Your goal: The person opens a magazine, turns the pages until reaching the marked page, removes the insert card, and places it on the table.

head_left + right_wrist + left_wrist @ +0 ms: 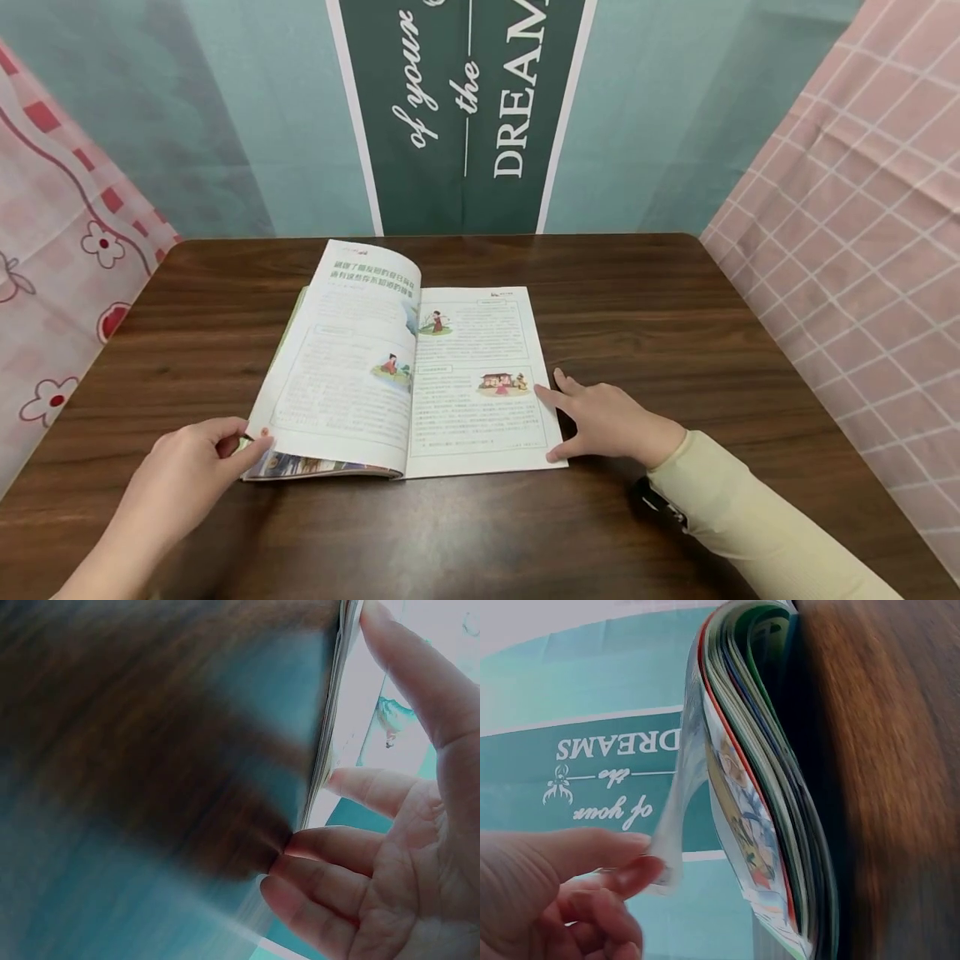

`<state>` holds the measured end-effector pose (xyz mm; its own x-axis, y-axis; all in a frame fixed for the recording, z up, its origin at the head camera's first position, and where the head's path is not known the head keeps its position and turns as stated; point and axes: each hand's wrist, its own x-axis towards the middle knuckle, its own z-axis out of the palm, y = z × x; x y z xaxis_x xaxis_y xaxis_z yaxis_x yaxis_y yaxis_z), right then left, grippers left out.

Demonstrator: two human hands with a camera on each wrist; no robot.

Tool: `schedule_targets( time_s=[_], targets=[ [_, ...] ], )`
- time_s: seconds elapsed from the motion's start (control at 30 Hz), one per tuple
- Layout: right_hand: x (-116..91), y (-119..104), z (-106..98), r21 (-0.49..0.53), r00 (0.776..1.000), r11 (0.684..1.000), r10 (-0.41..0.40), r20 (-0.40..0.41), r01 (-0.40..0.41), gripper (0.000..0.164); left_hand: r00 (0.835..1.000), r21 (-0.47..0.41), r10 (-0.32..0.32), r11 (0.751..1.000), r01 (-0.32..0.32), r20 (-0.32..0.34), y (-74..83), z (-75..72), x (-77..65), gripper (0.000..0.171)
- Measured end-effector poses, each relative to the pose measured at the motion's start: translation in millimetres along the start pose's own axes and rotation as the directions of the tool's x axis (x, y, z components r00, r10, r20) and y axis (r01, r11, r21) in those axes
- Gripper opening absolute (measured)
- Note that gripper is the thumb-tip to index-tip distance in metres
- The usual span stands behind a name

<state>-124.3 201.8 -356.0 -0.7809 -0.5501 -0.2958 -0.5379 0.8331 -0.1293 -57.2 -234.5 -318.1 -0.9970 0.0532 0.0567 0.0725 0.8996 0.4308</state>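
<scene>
An illustrated magazine point(480, 425) lies spread on the table, with printed text and small colour pictures on both pages. My left hand point(183, 471) pinches the lower left corner of a lifted page point(330, 392) between thumb and forefinger. In the left wrist view that page point(676, 817) bows away from the thick stack of pages point(769, 772) below it. At the magazine's right edge, my right hand point(607, 421) rests with fingers spread, thumb and forefinger touching the page margin. The right wrist view shows the other fingers point(330, 851) beside the magazine's edge, near the tabletop.
The dark wooden table point(637, 308) extends around the magazine. Behind it hangs a teal cloth point(645, 125) with white lettering. A flowered cloth point(60, 275) hangs on the left and a pink checked one point(862, 250) on the right. A black wrist strap point(658, 502) shows at the right sleeve.
</scene>
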Motion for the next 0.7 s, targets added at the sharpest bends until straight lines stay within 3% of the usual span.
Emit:
schedule_targets(
  time_s=[0.17, 0.43, 0.7],
  targets=[
    [0.9, 0.1, -0.3, -0.010, 1.000, 1.000, 0.008, 0.002, -0.008, 0.093, 0.984, 0.053, -0.063, 0.997, 0.054, 0.166, -5.0, 0.2, -2.0, 0.026],
    [0.4, -2.8, -1.9, 0.007, 1.000, 1.000, 0.015, 0.006, -0.015, 0.090, 0.974, 0.107, -0.060, 0.994, 0.037, 0.220, -6.2, 3.1, -4.3, 0.040],
    [5.0, -3.5, -0.8, -0.028, 0.999, 0.999, 0.029, -0.039, -0.030, 0.083, 0.942, 0.178, -0.110, 0.983, 0.055, 0.318, -4.4, 5.0, 1.8, 0.030]
  ],
)
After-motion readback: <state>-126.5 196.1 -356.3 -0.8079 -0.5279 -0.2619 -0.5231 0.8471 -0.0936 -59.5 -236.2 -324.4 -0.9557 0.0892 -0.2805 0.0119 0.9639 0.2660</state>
